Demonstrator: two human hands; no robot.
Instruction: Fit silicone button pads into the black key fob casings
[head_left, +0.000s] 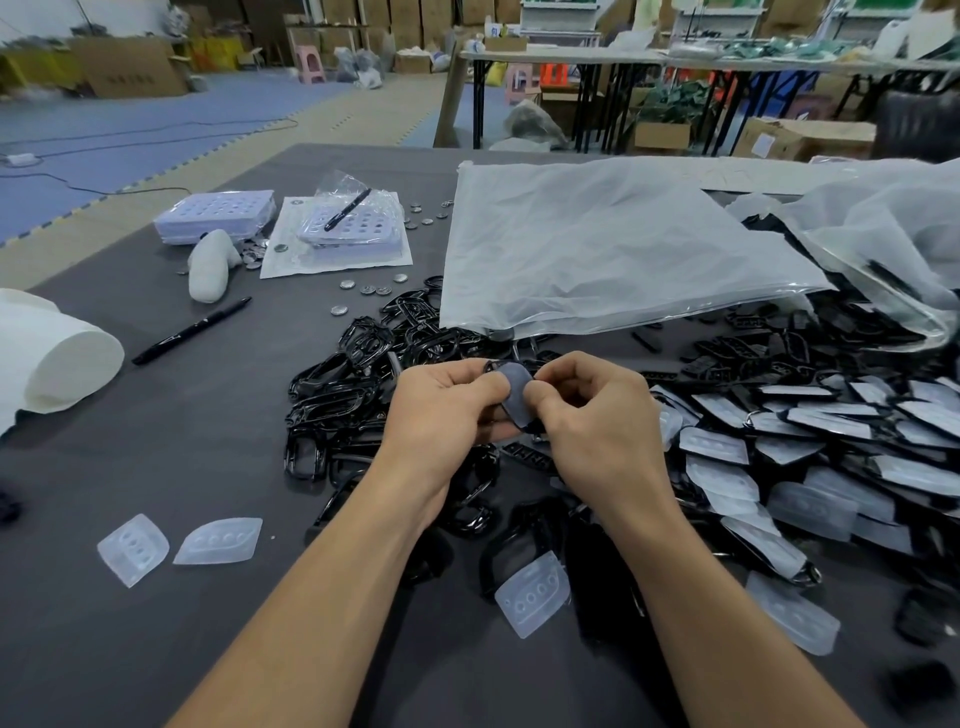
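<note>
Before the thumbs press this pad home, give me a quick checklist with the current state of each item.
1. Casing held by both hands: ok. Left hand and right hand both grip the black casing.
2. Pad over casing: ok. The silicone pad lies on it, between the thumbs.
3. Pad edges seated all round: cannot tell, fingers cover them.
4. Pad buttons facing the right way: cannot tell.
5. Spare pads within reach: ok, one loose pad lies near the right forearm.
6. Empty casings left: ok, pile of casings beside the left hand.
</note>
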